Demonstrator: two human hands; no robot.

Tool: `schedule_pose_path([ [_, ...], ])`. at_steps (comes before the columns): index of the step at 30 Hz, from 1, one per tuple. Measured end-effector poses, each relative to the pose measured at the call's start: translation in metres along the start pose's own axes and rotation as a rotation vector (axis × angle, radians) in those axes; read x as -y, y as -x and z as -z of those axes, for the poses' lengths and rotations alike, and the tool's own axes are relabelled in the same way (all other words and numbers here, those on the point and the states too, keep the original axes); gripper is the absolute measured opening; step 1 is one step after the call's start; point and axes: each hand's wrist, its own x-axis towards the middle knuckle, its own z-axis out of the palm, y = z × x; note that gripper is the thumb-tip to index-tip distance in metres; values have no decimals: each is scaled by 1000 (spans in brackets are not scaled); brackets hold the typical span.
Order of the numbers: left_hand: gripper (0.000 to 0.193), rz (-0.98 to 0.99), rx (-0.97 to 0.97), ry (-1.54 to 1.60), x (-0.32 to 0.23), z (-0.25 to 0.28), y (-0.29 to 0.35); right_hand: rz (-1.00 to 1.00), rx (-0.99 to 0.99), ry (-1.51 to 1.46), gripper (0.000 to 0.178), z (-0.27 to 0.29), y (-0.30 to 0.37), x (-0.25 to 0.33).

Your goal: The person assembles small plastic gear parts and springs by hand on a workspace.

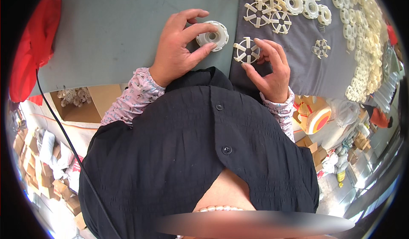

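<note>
My left hand [181, 43] grips a round white plastic ring-shaped part [219, 35] by its edge, thumb and index finger on it, at the near side of the table. Just to the right, my right hand [271, 66] pinches a white spoked plastic wheel [246, 51] between thumb and fingertips. The wheel has short tabs around its rim and an open middle. The two parts are apart from each other. Another spoked wheel [321, 48] lies by itself on the dark cloth to the right of my right hand.
Spoked wheels [257, 14] and white rings [294, 2] lie at the back, with a small spring [321, 28] nearby. Many pale parts [362, 43] are heaped along the right. Red cloth [36, 47] hangs at the left edge, and a cardboard box [100, 105] stands below the table.
</note>
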Motion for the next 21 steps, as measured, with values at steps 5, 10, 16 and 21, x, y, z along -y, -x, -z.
schedule_pose_path([
  [5, 39, -3, 14, -29, 1, 1, 0, 12, 3, -10, 66, 0, -1, 0],
  [10, 50, 4, -36, -53, -11, 5, -1, 26, -5, -33, 67, 5, -10, 3],
  [16, 46, 100, 37, -5, -9, -1, 0, 65, 2, -22, 67, 7, -23, 4],
  [21, 34, 145, 47, 90, -5, -1, 2, 61, 37, -35, 68, 3, -21, 1],
])
